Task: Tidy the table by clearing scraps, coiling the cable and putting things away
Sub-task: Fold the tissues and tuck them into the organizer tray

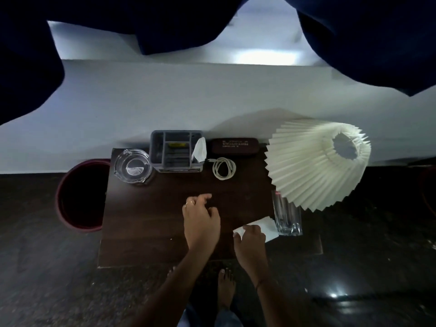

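A dark wooden table (146,220) stands against a white wall. My left hand (200,220) hovers over the table's middle, fingers loosely curled and holding nothing. My right hand (251,237) rests on a white folded tissue (266,228) near the front right and grips its left edge. A white cable (224,168) lies coiled at the back. Beside it stands a grey organiser (175,151) with a white crumpled tissue (200,149) tucked in its right side.
A glass ashtray (133,166) sits at the back left, a dark glasses case (234,146) at the back. A clear drinking glass (286,215) stands by the tissue under a white pleated lampshade (316,166). A red-rimmed bin (81,197) is on the floor left of the table.
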